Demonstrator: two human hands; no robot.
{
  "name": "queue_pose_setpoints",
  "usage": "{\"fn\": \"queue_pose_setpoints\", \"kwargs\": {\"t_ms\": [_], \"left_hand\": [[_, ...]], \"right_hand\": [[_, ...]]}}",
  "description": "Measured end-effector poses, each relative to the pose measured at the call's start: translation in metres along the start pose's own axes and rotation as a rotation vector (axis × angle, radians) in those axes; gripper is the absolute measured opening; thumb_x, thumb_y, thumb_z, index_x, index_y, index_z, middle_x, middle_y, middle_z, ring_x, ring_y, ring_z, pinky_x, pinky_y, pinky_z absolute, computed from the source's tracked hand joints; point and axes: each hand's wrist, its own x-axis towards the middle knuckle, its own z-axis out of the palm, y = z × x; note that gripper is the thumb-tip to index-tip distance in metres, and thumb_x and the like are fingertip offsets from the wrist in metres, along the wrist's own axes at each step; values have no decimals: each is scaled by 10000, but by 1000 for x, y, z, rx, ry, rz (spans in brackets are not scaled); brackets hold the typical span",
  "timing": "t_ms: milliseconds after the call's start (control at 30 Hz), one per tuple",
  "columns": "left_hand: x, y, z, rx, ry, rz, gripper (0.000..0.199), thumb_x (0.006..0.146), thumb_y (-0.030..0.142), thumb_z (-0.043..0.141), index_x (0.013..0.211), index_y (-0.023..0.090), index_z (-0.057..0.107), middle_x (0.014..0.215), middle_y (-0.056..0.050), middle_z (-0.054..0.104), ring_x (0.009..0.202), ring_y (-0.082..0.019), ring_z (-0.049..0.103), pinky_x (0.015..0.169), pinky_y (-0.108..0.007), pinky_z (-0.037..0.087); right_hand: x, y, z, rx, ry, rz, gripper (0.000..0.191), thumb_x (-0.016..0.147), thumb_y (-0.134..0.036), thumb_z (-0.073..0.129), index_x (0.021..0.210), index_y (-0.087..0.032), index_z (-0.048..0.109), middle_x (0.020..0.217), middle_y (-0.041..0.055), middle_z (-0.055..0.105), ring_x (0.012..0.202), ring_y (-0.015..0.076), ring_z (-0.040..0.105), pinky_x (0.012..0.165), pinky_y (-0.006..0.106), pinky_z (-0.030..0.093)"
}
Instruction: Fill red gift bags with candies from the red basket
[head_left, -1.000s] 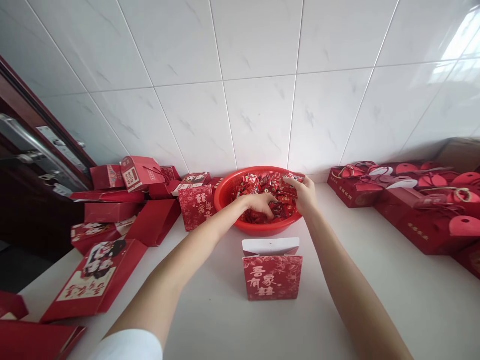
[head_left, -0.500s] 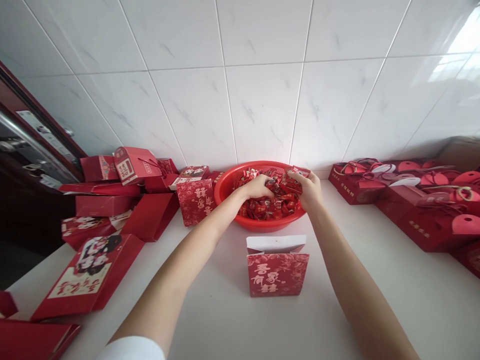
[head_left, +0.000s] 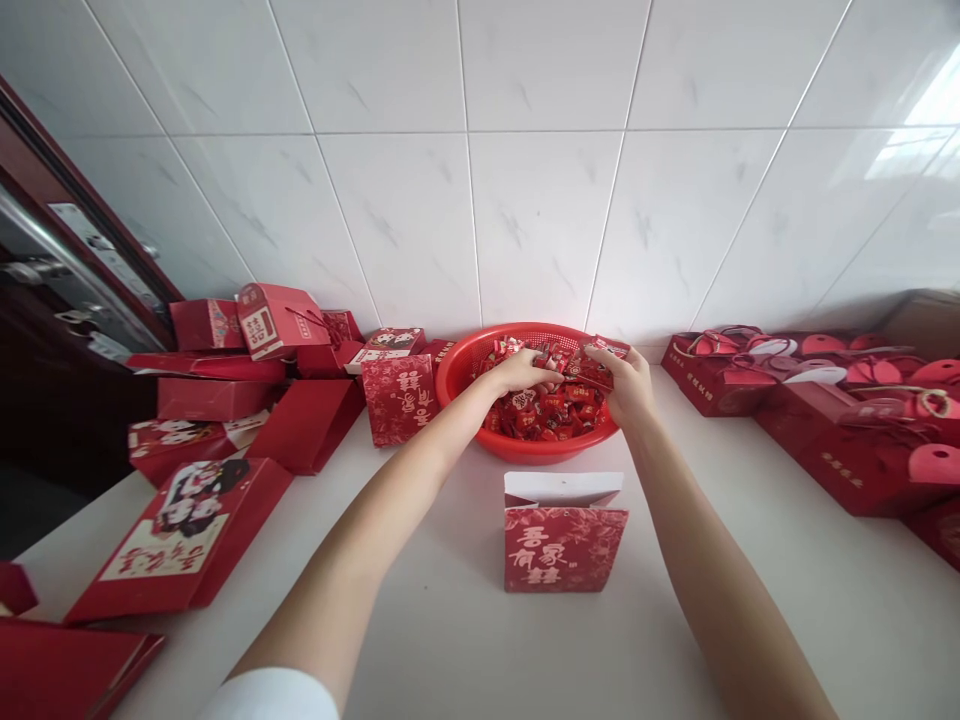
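Observation:
A red plastic basket with a perforated wall holds a heap of red wrapped candies. Inside it, my left hand is closed at the top of the heap, its fingers around a wrapped candy that is partly hidden. At the basket's right rim my right hand grips red candy packets between thumb and fingers. In front of the basket, between my forearms, a red gift box with white lettering stands upright, its pale top flap raised and its top open.
Several red gift boxes lie and stand piled on the left of the white table. On the right are rows of red boxes with cord handles. Another upright red box touches the basket's left side. A tiled wall rises behind.
My left hand has lifted slightly from deeper in the candies, with its fingers drawn closer together. My right hand stays at the rim with its packets. The whole view has shifted a little.

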Motion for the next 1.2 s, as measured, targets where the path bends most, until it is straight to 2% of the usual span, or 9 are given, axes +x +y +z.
{"fn": "queue_pose_setpoints", "kwargs": {"t_ms": [133,267,400,500,667,767,867,967,1200], "left_hand": [[3,-1,0,72,20,-73,506,729,167,795,1201,134,616,899,-40,733,795,-182,705,838,-309,531],[8,-6,-2,199,34,-12,563,600,83,830,1138,165,684,1111,-51,714,1007,-207,677,894,-290,519],[12,-11,-2,155,-23,-31,496,582,-55,717,1033,150,726,984,-45,730,898,-180,685,811,-279,541],[14,-14,-2,163,-37,-22,401,637,-68,630,968,130,743,999,-77,745,891,-173,692,771,-256,543],[15,-16,0,362,-43,96,300,743,17,593,950,148,766,1008,-63,770,965,-185,698,832,-245,528],[12,-15,6,494,-79,216,180,806,197,664,948,178,772,955,-40,775,930,-196,698,810,-254,509],[9,-14,15,619,-168,236,217,786,358,733,917,190,774,872,-30,756,834,-201,686,733,-262,480],[8,-13,21,740,-243,225,238,710,358,800,881,195,771,767,-7,709,746,-190,655,682,-265,452],[10,-15,13,671,-165,175,397,647,240,815,1041,207,769,756,15,684,728,-176,645,664,-245,449]], "right_hand": [[-1,-1,1,-2,-5,-3,261,502,-245,849,687,-193,673,655,16,728,633,223,709,619,357,605],[-1,-2,2,3,1,7,256,487,-234,843,680,-191,680,647,16,729,620,224,699,603,360,603],[0,-1,1,6,-5,5,256,499,-233,847,688,-187,681,670,15,736,639,221,704,619,351,600],[1,1,0,2,-8,-9,269,499,-244,852,699,-181,683,674,18,738,638,214,704,622,340,596],[3,2,-2,4,-4,3,285,502,-244,865,704,-188,672,642,0,724,608,207,691,588,338,590],[3,2,-2,7,-44,11,293,513,-250,877,715,-183,676,653,9,727,609,210,695,586,342,594],[2,3,-3,10,-73,7,311,514,-246,889,729,-182,675,673,8,734,616,198,698,606,332,600],[2,4,-3,18,-88,4,346,512,-243,901,755,-188,662,682,4,738,628,196,704,614,329,602],[2,4,-3,41,-82,15,345,499,-236,898,756,-185,673,681,3,740,617,191,697,582,315,593]]}}
